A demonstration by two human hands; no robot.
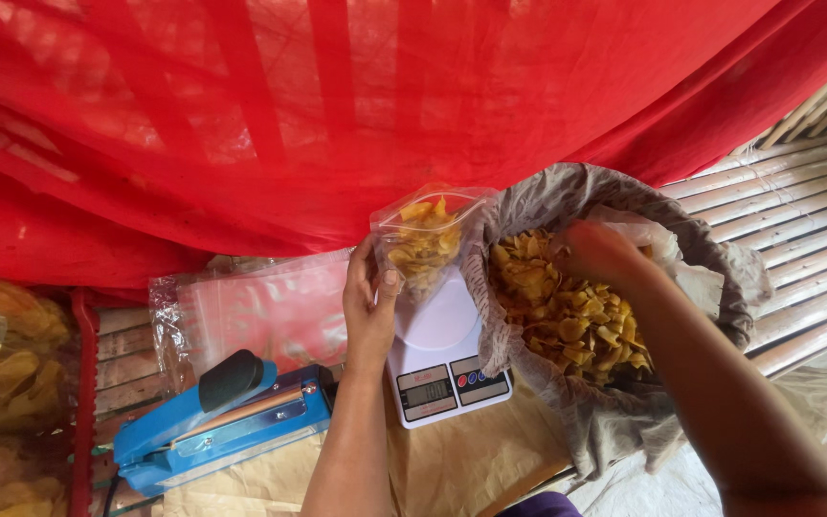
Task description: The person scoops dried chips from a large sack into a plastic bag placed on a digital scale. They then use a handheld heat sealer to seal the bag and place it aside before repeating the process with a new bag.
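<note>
My left hand (368, 306) grips a small clear plastic bag (425, 239) part-filled with yellow chips, holding it upright just above a white digital kitchen scale (442, 359). My right hand (600, 254) reaches into a large grey sack (614, 412) lined with clear plastic and full of yellow chips (567, 316); its fingers are down among the chips, and whether they hold any is hidden.
A blue heat sealer with a black knob (217, 421) lies left of the scale on brown paper (452, 469). A stack of empty clear bags (251, 311) sits behind it. Packed chip bags (2, 373) are at the far left. Red cloth (337, 115) hangs ahead; bamboo slats (796, 220) lie right.
</note>
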